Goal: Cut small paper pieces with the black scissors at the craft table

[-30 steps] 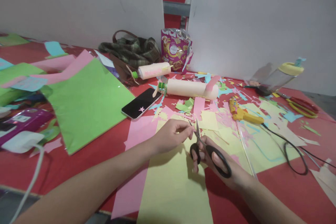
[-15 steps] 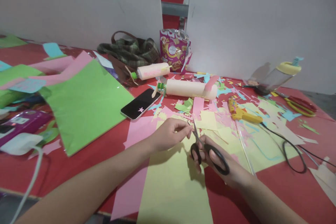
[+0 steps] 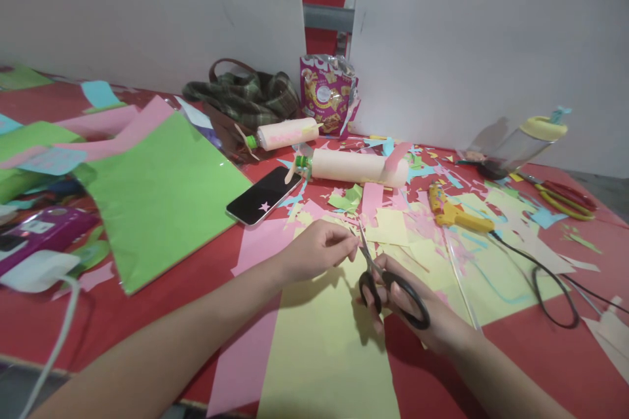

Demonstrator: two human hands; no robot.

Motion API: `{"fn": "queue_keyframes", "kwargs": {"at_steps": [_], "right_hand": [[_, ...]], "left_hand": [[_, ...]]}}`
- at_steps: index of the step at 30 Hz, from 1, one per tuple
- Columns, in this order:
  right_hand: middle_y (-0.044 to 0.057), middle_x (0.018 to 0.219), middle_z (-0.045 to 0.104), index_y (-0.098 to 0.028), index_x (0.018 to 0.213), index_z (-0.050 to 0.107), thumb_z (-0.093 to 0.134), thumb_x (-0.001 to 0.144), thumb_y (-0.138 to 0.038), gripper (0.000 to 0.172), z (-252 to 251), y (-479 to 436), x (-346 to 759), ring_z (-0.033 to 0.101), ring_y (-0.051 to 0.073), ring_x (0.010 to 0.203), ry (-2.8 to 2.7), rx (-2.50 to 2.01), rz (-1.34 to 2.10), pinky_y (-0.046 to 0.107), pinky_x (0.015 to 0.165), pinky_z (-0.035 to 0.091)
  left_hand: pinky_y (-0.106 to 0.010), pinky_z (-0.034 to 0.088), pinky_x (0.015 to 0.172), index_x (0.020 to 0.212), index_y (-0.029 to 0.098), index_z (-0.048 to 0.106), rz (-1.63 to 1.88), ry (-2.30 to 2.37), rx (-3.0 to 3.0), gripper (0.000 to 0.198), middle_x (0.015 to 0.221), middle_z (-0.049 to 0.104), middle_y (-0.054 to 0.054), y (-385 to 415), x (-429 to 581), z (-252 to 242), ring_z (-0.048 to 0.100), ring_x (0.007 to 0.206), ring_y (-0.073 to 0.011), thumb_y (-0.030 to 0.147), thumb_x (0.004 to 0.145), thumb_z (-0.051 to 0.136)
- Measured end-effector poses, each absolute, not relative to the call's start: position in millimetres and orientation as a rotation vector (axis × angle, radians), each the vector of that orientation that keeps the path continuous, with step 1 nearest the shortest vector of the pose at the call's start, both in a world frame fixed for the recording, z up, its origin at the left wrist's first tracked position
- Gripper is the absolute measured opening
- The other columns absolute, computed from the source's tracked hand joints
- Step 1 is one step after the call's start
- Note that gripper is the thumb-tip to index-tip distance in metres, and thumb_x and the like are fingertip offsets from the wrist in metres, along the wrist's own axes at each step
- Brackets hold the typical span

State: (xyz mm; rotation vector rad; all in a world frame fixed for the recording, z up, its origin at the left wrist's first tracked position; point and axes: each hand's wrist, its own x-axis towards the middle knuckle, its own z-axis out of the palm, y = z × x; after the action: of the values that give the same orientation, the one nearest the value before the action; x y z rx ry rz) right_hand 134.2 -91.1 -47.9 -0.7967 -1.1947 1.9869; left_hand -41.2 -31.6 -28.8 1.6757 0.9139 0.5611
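Note:
My right hand [image 3: 393, 294] grips black-handled scissors [image 3: 369, 262], thumb and fingers through the loops. Their blades point away from me and stand slightly apart. Right beside the blades, my left hand [image 3: 322, 252] is closed in a pinch; whatever its fingertips hold is too small or hidden to make out. Beneath both hands lies a long pale yellow paper sheet [image 3: 324, 353], partly over a pink sheet [image 3: 240, 366]. A small pink star [image 3: 264, 207] rests on a dark-screened phone [image 3: 253, 200] left of my hands.
Paper-wrapped bottles [image 3: 354, 165] lie beyond my hands among paper scraps. A yellow glue gun [image 3: 457, 215] with a black cord, red-and-yellow-handled scissors [image 3: 565, 200] and a clear container [image 3: 515, 147] are right. Green paper [image 3: 167, 203] lies left; a snack bag [image 3: 327, 95] stands behind.
The scissors' blades have drawn slightly closer together, and the right hand has shifted very little. The left hand keeps its pinch in nearly the same place.

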Motion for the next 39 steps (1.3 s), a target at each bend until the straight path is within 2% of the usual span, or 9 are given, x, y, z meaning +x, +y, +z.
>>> {"fn": "queue_keyframes", "kwargs": {"at_steps": [5,13,28,39], "right_hand": [[0.001,0.074,0.048,-0.020,0.079,0.034,0.051,0.072,-0.045,0.030,-47.7,-90.6,134.5,0.047,0.009,0.051,-1.177,-0.793,2.013,0.026,0.054,0.036],[-0.001,0.070,0.046,-0.020,0.078,0.033,0.052,0.071,-0.045,0.032,-45.9,-90.2,133.9,0.048,0.008,0.049,-1.213,-0.825,1.981,0.029,0.059,0.036],[0.000,0.072,0.047,-0.021,0.080,0.034,0.053,0.071,-0.044,0.031,-46.1,-89.0,134.9,0.049,0.011,0.055,-1.171,-0.874,2.026,0.028,0.056,0.036],[-0.002,0.066,0.048,-0.020,0.078,0.033,0.052,0.072,-0.043,0.030,-46.3,-88.1,133.6,0.048,0.008,0.048,-1.199,-0.862,1.984,0.025,0.054,0.035]], "left_hand": [[-0.018,0.027,0.043,0.053,0.013,0.047,0.541,0.891,1.625,0.030,0.045,0.038,0.004,-29.5,-42.2,-30.2,0.034,0.042,-0.0052,0.030,0.076,0.039],[-0.019,0.028,0.046,0.053,0.013,0.047,0.540,0.866,1.585,0.030,0.045,0.038,0.004,-28.4,-42.9,-30.8,0.035,0.043,-0.0055,0.029,0.076,0.039],[-0.019,0.025,0.044,0.053,0.013,0.046,0.487,0.844,1.562,0.029,0.045,0.037,0.005,-27.8,-42.9,-29.8,0.033,0.043,-0.0056,0.029,0.076,0.041],[-0.020,0.025,0.045,0.054,0.013,0.047,0.498,0.822,1.524,0.029,0.044,0.035,0.005,-27.0,-44.0,-32.7,0.033,0.043,-0.0058,0.029,0.077,0.040]]}}
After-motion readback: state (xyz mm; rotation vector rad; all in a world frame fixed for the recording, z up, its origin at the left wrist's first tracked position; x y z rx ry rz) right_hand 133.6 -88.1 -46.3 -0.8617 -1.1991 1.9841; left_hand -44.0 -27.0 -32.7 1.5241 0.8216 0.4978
